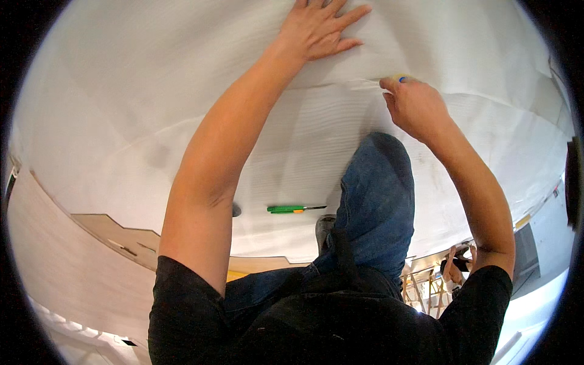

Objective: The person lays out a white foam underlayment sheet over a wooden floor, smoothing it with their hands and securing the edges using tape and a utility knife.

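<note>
A white, finely ribbed foam-like sheet (292,140) spreads over the floor, with a seam running across it. My left hand (319,30) lies flat on the sheet beyond the seam, fingers spread. At the seam, my right hand (420,106) is closed on what looks like a roll of tape (399,78). Only its yellow edge and a bit of blue show above the fingers. A thin glossy strip (365,81) runs along the seam left of this hand. Nearer to me, a green utility knife (286,209) with an orange slider and dark blade lies on the sheet.
My bent knee (383,164) in blue jeans rests close below the right hand. Wood-coloured planks (115,237) with a stepped edge border the sheet at the near left. Another person (455,271) is at the lower right, near wooden frames (423,291).
</note>
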`<state>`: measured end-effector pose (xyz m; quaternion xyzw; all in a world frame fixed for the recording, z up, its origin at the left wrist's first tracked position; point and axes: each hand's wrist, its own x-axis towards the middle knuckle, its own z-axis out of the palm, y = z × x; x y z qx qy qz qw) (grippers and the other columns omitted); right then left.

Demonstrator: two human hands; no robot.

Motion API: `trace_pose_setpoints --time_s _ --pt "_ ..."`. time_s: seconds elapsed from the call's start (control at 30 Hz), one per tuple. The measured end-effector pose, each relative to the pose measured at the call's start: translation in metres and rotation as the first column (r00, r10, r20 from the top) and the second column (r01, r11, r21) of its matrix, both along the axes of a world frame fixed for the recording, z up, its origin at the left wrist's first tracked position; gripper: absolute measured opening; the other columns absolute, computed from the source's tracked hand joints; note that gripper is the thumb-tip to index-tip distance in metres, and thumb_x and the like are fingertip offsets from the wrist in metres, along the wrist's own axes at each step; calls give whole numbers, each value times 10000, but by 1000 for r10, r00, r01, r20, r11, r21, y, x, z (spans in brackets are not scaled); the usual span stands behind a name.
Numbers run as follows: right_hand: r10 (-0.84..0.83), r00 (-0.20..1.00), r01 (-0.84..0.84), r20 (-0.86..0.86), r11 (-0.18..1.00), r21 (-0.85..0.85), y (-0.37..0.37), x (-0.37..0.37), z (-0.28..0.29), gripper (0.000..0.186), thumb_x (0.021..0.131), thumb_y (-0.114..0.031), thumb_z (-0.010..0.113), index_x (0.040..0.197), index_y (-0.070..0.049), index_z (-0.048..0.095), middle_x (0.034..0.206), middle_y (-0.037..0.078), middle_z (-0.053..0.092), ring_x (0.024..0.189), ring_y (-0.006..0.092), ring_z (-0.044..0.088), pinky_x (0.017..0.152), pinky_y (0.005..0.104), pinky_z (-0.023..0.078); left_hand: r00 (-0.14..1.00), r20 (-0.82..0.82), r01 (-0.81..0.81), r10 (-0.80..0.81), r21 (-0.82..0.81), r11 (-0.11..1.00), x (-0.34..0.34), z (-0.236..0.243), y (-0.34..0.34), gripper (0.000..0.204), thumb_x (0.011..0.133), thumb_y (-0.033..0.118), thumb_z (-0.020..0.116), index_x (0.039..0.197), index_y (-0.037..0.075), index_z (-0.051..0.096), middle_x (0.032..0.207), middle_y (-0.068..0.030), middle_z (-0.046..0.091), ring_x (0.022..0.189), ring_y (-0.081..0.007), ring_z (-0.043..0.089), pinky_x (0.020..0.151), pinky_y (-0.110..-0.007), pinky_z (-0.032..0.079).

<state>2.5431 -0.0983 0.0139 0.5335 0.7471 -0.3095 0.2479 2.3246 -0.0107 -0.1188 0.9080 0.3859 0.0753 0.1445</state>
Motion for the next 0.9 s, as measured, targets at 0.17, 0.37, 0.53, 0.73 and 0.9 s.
trace_pose_setpoints --time_s 0.17,0.37,0.53,0.73,0.9 --pt "-6 998 8 62 999 -33 2 -7 -5 248 978 -175 565 1156 -84 713 905 208 741 881 406 732 749 521 589 1000 20 0 0 35 999 0 0 -2 807 929 689 569 1598 257 437 1732 -145 210 1581 -459 127 1256 -662 82" --pt "19 992 -17 122 1000 -21 -8 -20 -18 260 954 -146 554 1139 -81 724 905 216 745 871 410 737 760 518 597 992 -109 -49 58 79 996 -5 14 -17 761 978 660 523 1610 251 413 1734 -132 211 1599 -391 133 1277 -620 69" --pt "71 984 -58 165 995 -81 2 -36 -36 196 968 -152 531 1051 -68 688 901 220 724 869 424 715 775 528 572 983 -127 133 -131 5 991 -55 40 -118 771 962 493 601 1607 123 396 1695 -76 341 1591 -247 243 1312 -505 85" --pt "69 969 -66 237 998 -22 -30 -28 -49 213 979 -150 501 1078 -72 673 905 243 726 895 459 705 785 569 555 973 -119 150 -199 -335 930 -162 11 -225 771 1030 500 529 1648 103 294 1745 -69 201 1621 -246 134 1322 -473 48" --pt "68 946 -56 317 997 -48 -19 -41 -42 256 976 -148 499 1138 -89 689 954 243 739 918 429 725 799 551 572 935 -338 -38 -107 -395 918 -331 17 -237 779 1037 487 536 1660 110 262 1757 -61 157 1623 -221 118 1320 -450 115"
